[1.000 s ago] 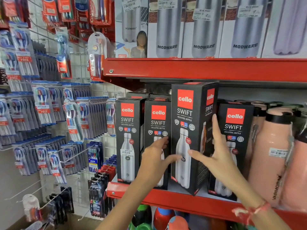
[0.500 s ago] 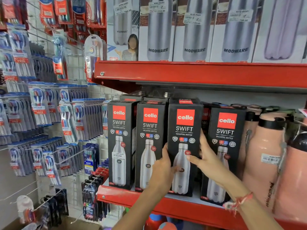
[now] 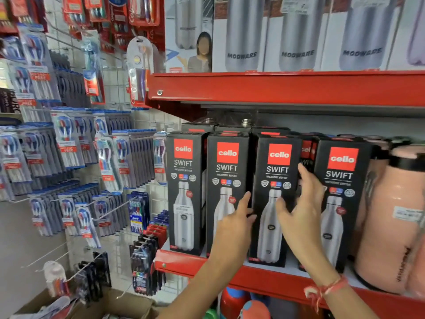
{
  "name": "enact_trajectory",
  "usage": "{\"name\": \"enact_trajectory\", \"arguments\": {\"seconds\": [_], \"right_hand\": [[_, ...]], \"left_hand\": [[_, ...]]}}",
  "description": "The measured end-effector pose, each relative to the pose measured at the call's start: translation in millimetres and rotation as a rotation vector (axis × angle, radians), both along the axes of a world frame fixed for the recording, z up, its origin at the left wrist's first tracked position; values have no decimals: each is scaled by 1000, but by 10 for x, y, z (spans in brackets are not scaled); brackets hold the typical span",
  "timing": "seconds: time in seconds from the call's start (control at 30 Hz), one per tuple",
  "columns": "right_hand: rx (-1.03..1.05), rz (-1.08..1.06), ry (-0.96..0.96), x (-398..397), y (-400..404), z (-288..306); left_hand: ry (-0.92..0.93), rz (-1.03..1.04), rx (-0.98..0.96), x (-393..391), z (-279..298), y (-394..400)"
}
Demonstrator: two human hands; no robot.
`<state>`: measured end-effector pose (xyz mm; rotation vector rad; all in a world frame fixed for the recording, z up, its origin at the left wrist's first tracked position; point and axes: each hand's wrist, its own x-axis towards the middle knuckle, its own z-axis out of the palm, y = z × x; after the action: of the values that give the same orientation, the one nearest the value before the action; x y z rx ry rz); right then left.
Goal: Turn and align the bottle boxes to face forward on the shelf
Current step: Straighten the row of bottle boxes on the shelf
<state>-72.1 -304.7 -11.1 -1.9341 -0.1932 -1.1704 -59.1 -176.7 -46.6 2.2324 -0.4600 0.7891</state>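
Note:
Four black Cello Swift bottle boxes stand in a row on the red shelf (image 3: 179,263), fronts facing out. My hands bracket the third box (image 3: 274,171). My left hand (image 3: 234,224) has its fingers at that box's left edge, in front of the second box (image 3: 224,178). At the box's right edge, my right hand (image 3: 301,210) lays its thumb on the front face, with the fingers reaching up the side. The first box (image 3: 184,192) and the fourth box (image 3: 341,203) stand untouched. More boxes sit behind the row, mostly hidden.
Pink flasks (image 3: 395,215) crowd the shelf right of the fourth box. A red upper shelf (image 3: 276,88) carrying white Modware boxes (image 3: 241,35) overhangs closely. Toothbrush packs (image 3: 69,146) hang on pegs at left. A cardboard carton (image 3: 110,305) lies on the floor.
The third box, held lifted and angled a second ago, now stands on the shelf, front facing out, in line with its neighbours. My fingers have loosened and spread along its edges.

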Motion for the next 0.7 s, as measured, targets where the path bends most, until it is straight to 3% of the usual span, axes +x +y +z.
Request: {"name": "enact_trajectory", "arguments": {"seconds": [0.1, 0.23, 0.43, 0.57, 0.7], "right_hand": [[40, 188, -102, -96, 335, 30], [63, 564, 218, -153, 925, -209], [20, 467, 762, -75, 1544, -763], [75, 466, 839, -28, 1664, -721], [105, 458, 878, -5, 1665, -673]], "left_hand": [[-217, -20, -204, -77, -24, 435], [-276, 100, -356, -32, -228, 1053], [346, -124, -502, 18, -534, 1530], [505, -195, -446, 124, -610, 1637], [575, -130, -528, 142, -517, 1674]]}}
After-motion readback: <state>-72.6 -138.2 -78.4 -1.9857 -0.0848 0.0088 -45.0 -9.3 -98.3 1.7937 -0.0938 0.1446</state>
